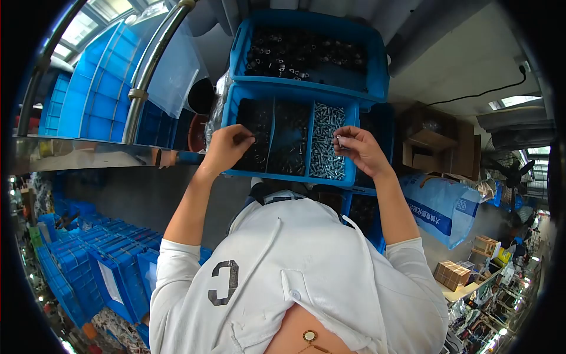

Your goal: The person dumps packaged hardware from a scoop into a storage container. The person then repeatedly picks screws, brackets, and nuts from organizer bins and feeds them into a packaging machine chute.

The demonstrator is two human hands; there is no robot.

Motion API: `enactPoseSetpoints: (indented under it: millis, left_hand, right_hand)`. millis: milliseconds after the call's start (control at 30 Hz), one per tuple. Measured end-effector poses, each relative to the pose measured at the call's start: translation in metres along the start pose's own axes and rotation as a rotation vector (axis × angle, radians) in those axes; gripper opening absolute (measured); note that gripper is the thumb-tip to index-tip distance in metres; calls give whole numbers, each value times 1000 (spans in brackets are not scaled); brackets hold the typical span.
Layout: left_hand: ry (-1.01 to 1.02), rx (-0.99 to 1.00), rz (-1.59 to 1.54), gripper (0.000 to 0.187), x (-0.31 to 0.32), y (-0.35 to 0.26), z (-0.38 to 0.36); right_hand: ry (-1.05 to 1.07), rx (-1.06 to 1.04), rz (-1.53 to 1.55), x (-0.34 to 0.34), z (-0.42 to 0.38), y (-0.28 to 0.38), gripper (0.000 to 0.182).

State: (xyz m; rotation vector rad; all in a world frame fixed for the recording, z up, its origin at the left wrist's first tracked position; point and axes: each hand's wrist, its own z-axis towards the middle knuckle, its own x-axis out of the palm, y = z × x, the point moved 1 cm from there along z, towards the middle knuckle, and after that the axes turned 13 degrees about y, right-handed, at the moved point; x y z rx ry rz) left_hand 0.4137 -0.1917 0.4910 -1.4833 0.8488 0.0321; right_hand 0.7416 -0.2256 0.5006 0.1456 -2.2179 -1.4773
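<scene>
A blue divided bin (265, 174) lies in front of me with three compartments. Small dark parts (290, 138) fill the left and middle ones, and silver screws (327, 147) fill the right one. Over the left compartment's outer edge is my left hand (231, 147), its thumb and fingertips pinched together; whatever they hold is too small to make out. My right hand (362, 150) hovers at the right edge of the screws, thumb and fingers closed on a small shiny piece that looks like a screw.
Behind the divided bin stands another blue bin (312, 85) with dark and shiny parts. A metal rail (88, 152) runs at the left, with stacked blue crates (76, 259) below it. Open cardboard boxes (433, 141) and a blue-white sack (439, 206) are at the right.
</scene>
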Motion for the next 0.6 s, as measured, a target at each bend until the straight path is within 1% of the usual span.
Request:
enactPoseSetpoints:
  millis: [33,67,133,167,200,233,300,333,400,433,500,533,567,600]
  left_hand:
    - [-4,-50,-156,11,0,0,-4]
    - [-8,-100,-312,11,1,1,-7]
    - [-23,-132,-245,11,2,0,-9]
    - [-32,-147,-212,11,3,0,-9]
    - [-42,-167,-111,12,5,1,-9]
    - [-61,-128,38,11,7,1,-9]
    - [-99,-49,336,10,11,-8,-6]
    - [-78,-47,192,9,13,-7,-4]
    - [-36,-45,-99,8,16,-3,1]
    - [7,-43,-483,8,16,-1,1]
    - [99,-28,-1250,11,12,-3,4]
    - [148,-30,-1403,11,13,-9,5]
    - [254,-24,-1481,16,14,-8,9]
    - [362,-16,-1555,22,14,-2,12]
  right_hand:
    - [-4,-5,195,0,-3,-1,17]
    - [-5,33,-20,-1,-1,-2,17]
    - [-7,108,-451,-1,6,-5,16]
    - [-19,61,-730,0,11,-11,16]
    - [-29,11,-1009,2,19,-21,16]
    - [-37,-45,-1288,4,27,-32,17]
    - [52,121,-1483,6,46,-58,17]
    - [98,208,-1577,3,52,-67,18]
    - [143,143,-1490,3,55,-56,17]
    - [163,113,-1445,2,55,-50,16]
    - [95,66,-938,-10,48,-27,16]
    - [60,45,-689,-22,42,-13,16]
    - [157,173,-79,-45,35,4,19]
    - [154,175,-86,-49,36,8,19]
